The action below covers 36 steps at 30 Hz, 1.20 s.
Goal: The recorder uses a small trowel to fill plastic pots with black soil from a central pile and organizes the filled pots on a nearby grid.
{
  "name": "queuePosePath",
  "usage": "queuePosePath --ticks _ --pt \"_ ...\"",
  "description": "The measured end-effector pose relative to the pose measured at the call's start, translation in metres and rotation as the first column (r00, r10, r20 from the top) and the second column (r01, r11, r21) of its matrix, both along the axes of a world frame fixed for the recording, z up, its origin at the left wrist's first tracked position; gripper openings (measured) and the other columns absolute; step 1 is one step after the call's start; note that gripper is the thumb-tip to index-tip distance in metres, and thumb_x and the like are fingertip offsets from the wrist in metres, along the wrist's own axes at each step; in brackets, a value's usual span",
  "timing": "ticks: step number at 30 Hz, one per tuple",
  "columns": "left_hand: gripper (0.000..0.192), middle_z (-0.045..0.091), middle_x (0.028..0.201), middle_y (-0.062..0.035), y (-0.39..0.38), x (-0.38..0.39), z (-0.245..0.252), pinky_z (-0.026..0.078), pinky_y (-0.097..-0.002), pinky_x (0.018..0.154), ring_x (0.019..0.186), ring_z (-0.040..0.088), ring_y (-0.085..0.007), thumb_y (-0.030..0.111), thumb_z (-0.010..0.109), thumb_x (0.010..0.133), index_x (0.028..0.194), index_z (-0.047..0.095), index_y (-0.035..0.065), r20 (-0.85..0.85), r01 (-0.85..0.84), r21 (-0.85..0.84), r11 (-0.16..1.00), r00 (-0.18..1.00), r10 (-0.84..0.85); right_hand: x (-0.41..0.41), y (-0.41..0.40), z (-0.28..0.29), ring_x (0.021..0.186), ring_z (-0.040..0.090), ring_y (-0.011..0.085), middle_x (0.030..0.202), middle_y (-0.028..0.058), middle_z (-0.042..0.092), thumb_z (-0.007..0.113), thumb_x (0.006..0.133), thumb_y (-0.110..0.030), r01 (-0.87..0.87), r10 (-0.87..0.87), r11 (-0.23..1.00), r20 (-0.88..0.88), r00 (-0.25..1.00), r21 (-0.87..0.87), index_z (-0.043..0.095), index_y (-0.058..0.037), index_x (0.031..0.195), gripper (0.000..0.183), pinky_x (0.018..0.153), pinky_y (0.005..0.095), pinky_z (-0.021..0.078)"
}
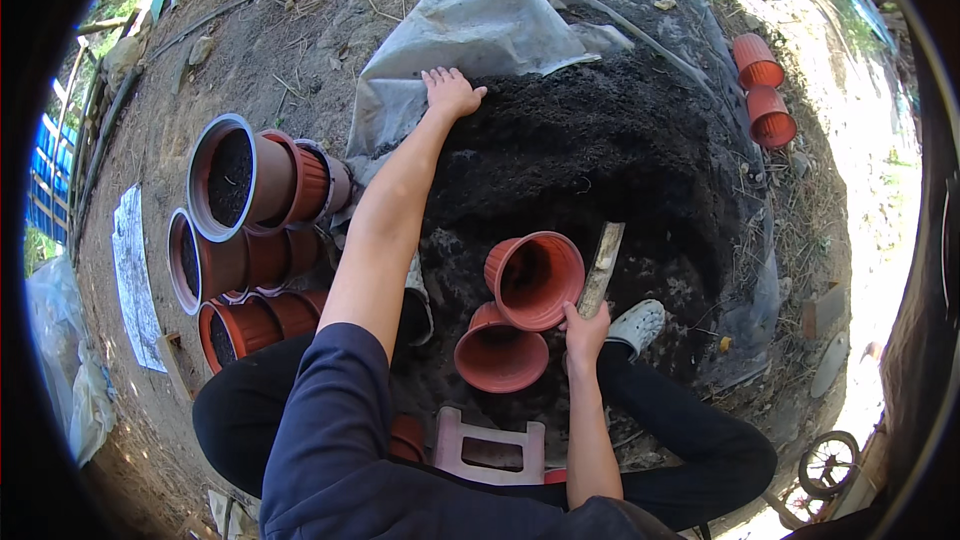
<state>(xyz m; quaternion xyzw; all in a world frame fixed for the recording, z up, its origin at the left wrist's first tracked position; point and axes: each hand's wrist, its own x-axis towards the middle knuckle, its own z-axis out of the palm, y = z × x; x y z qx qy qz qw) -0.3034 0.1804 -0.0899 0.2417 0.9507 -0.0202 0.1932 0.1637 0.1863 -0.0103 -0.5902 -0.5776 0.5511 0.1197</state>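
My left hand [454, 92] reaches far forward, fingers spread, resting at the edge of a whitish plastic sheet [465, 22] beside a heap of dark soil [570, 135]. Low in front of me, my right hand [585, 326] is closed around the lower end of a flat wooden stick [602, 270], against the rim of a terracotta-coloured plastic pot [538, 281]. That pot's mouth faces up towards me, with some dark soil inside. A second such pot [501, 360] lies just below it, overlapping it. Whether my right fingers also grip the rim, I cannot tell.
Several soil-filled pots [240, 180] lie stacked on their sides at the left. Two more pots [771, 116] are at the far right. A pinkish plastic stool [491, 450] is close to my body. A small spoked wheel [828, 463] shows at the lower right.
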Motion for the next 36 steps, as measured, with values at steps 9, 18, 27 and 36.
queuePosePath --ticks 9,18,27,36 --pt "0.076 0.036 0.151 -0.0263 0.053 0.043 -0.012 0.022 -0.0487 0.117 0.142 0.035 -0.0352 0.055 0.045 0.097 0.145 0.037 -0.003 0.469 -0.199 0.644 0.738 0.866 -0.175 -0.004 -0.003 0.001 0.05 0.059 0.0157 0.07 0.0083 0.06 0.07 0.081 0.0 0.01 -0.01 1.0 0.004 1.0 -0.011 0.051 0.0007 0.093 0.023 0.046 0.0301 0.0476" --pt "0.032 0.064 0.114 -0.0127 0.001 0.019 -0.001 0.022 -0.0659 0.109 0.117 0.053 -0.0334 0.032 0.06 0.089 0.111 0.069 0.0101 -0.357 -0.033 0.392 0.919 0.915 0.186 -0.003 -0.002 0.0 0.051 0.061 0.0167 0.071 0.0095 0.062 0.071 0.08 -0.001 0.003 -0.004 1.0 0.025 1.0 0.006 0.052 0.002 0.095 0.024 0.047 0.0308 0.0482" --pt "0.055 0.05 0.145 -0.0097 -0.07 -0.07 0.022 0.022 -0.0623 0.112 0.141 0.034 -0.032 0.046 0.067 0.085 0.129 0.061 0.0137 -0.483 -0.121 0.268 0.956 0.842 0.242 0.0 -0.003 -0.005 0.05 0.061 0.0176 0.069 0.0092 0.061 0.071 0.08 -0.002 -0.002 0.001 1.0 0.041 0.999 0.023 0.052 0.0019 0.094 0.024 0.046 0.0316 0.0473" --pt "0.081 0.041 0.154 0.0017 -0.036 -0.095 0.005 0.014 -0.0623 0.116 0.149 0.021 -0.0257 0.064 0.067 0.078 0.146 0.047 0.0232 -0.46 0.157 0.069 0.985 0.881 -0.108 0.001 -0.003 -0.003 0.052 0.055 0.011 0.077 0.0044 0.06 0.068 0.084 0.003 -0.008 0.008 1.0 0.094 0.996 -0.005 0.053 -0.0008 0.101 0.023 0.048 0.0254 0.0454"
